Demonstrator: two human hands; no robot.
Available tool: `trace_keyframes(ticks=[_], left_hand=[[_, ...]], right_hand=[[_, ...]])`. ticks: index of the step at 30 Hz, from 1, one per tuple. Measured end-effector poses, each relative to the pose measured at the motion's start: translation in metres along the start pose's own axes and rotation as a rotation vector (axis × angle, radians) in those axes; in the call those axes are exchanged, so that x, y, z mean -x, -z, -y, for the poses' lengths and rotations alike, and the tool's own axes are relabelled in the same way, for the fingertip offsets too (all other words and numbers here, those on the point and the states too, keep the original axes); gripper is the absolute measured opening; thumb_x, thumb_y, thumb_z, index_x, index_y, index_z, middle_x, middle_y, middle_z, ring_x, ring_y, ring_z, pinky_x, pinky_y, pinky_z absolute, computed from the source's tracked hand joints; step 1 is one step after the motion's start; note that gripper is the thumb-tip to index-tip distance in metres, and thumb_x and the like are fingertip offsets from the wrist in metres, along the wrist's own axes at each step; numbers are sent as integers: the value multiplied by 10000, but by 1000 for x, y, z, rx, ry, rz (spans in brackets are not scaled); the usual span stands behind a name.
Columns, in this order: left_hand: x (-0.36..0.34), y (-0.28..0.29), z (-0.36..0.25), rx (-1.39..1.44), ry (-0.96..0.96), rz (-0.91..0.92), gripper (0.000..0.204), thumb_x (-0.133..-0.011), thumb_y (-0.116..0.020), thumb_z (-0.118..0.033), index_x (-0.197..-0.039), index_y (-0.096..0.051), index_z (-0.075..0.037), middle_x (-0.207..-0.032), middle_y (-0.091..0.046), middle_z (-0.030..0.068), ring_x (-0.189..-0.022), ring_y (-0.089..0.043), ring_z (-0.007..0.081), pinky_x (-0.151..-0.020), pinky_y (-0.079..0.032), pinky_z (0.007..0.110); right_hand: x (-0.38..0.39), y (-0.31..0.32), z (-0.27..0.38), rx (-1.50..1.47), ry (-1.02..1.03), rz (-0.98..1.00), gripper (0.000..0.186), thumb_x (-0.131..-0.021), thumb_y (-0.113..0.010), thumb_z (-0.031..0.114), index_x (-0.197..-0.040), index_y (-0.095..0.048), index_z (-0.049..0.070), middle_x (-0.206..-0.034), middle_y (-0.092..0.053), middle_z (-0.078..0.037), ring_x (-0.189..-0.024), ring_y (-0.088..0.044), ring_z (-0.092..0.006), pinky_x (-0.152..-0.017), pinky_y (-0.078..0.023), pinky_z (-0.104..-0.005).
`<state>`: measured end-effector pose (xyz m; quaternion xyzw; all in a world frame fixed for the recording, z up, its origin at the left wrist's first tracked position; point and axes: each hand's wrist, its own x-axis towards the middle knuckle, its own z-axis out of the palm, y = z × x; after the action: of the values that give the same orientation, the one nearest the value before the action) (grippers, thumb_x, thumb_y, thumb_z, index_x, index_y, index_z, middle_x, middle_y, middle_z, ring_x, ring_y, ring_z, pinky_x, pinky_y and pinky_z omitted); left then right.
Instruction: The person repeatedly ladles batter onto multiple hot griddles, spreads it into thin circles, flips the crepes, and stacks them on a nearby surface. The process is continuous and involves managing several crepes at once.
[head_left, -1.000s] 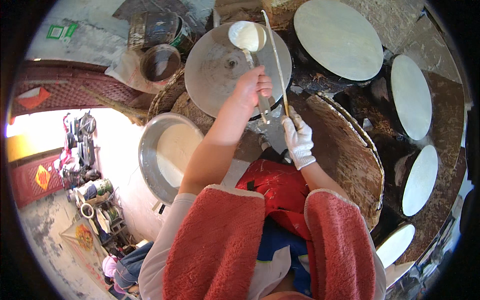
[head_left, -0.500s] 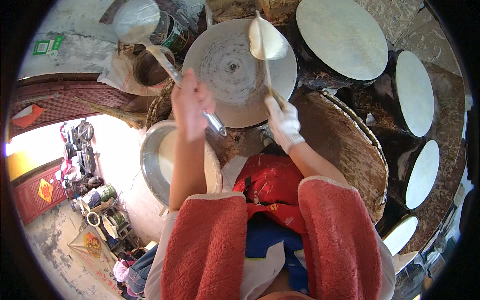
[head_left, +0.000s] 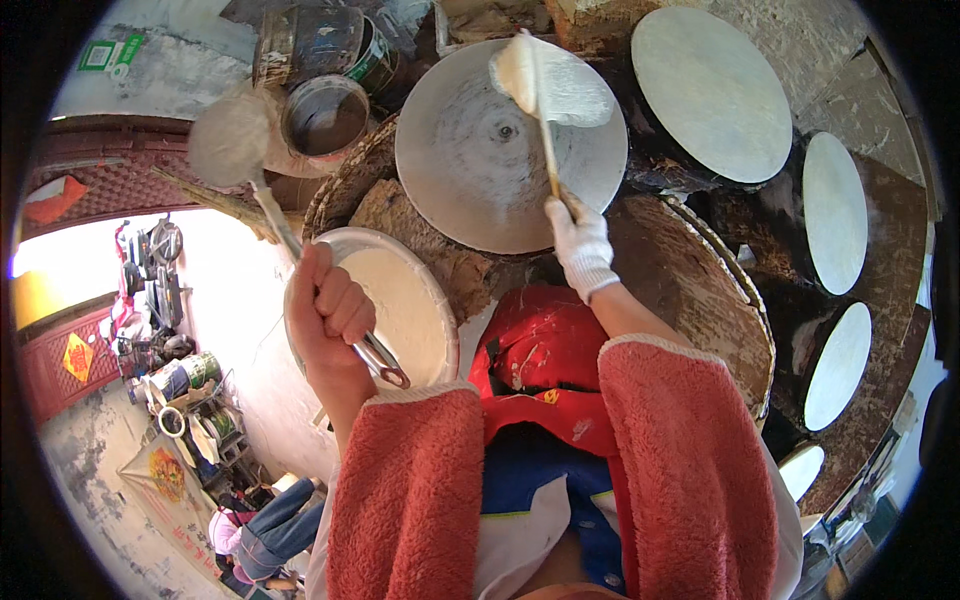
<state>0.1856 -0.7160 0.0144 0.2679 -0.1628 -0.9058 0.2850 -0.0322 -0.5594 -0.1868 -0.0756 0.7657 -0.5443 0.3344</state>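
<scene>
My bare left hand [head_left: 330,310] is closed round the metal handle of a ladle [head_left: 228,140], whose blurred cup is raised left of the griddle, above and left of a wide basin [head_left: 405,305] of pale batter. My gloved right hand [head_left: 578,242] grips a thin pale stick [head_left: 549,155] at the griddle's near edge. The stick's far end lies in a creamy patch of batter [head_left: 580,95] near the back right of the round grey griddle [head_left: 460,170].
Several black-sided stoves with round pale tops [head_left: 710,95] curve along the right. A woven-rimmed board [head_left: 690,290] lies beside my right arm. Buckets [head_left: 325,120] stand behind left. Stacked gear [head_left: 160,280] and another person [head_left: 265,535] are at the lower left.
My left hand and ladle have moved left and down, away from the griddle. Batter now sits on the griddle, spread wider than half a second ago, with the stick in it.
</scene>
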Motion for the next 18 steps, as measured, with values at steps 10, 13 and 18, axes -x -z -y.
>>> trace_keyframes(ticks=[10, 13, 18], left_hand=[[54, 21, -1, -324, -204, -276, 352, -1039, -362, -299, -713, -342, -166, -505, -244, -76, -384, -203, 52, -349, -197, 230], [58, 27, 16, -335, -152, -442, 360, -1032, -385, -319, -706, -342, -173, -508, -235, -77, -391, -184, 52, -361, -165, 234], [61, 18, 32, -268, -182, -567, 381, -1014, -440, -331, -678, -340, -183, -496, -200, -84, -385, -149, 51, -359, -142, 237]], right_hand=[[-47, 53, 19, 262, 259, 19, 409, -888, -592, 334, -1151, -644, 25, -1008, -669, -235, -936, -667, -326, -841, -496, -358], [-51, 31, 25, 311, 185, 190, 369, -891, -604, 269, -1148, -640, 7, -1044, -679, -204, -995, -653, -298, -890, -472, -336], [-66, 53, 54, 429, 306, 371, 347, -877, -629, 262, -1128, -656, 23, -1058, -675, -198, -1036, -640, -285, -909, -461, -329]])
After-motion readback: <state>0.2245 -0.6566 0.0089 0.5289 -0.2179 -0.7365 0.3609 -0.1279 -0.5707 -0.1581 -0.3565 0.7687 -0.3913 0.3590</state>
